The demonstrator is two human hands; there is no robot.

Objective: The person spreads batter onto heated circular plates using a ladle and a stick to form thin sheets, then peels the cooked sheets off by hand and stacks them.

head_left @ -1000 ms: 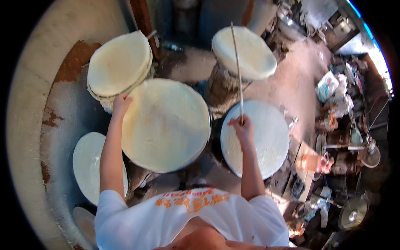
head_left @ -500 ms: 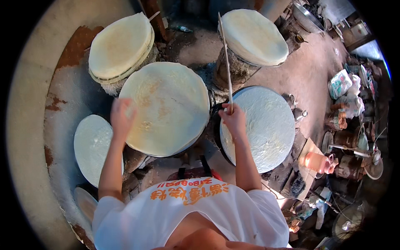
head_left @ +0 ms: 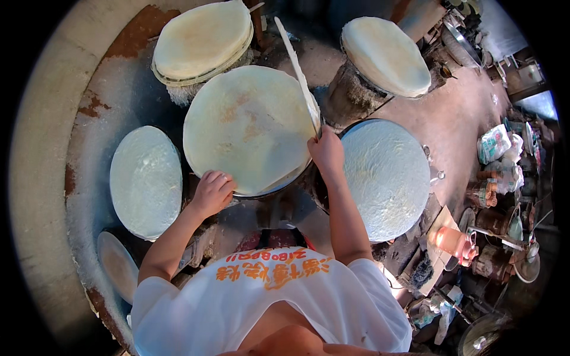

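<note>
A large, round, thin flatbread (head_left: 246, 121), pale with browned patches, lies on the middle griddle (head_left: 290, 180). A strip of the griddle shows along the bread's near right edge. My left hand (head_left: 212, 193) is closed at the near left edge of the bread, fingertips curled over it. My right hand (head_left: 328, 153) grips the lower end of a long, flat, pale stick (head_left: 298, 70). The stick slants up and away to the left, touching or just over the bread's right edge; whether it reaches under the bread I cannot tell.
Pale wet-looking rounds lie to the left (head_left: 145, 181) and on the right griddle (head_left: 386, 178). Stacks of flatbread stand far left (head_left: 202, 38) and far right (head_left: 386, 56). An orange jug (head_left: 454, 242) and clutter line the right side. A curved wall (head_left: 44, 148) rises at left.
My left hand has come from the bread's left side to its near edge and closed there. The stick has tilted left, toward the bread's right edge. The view has shifted slightly.
</note>
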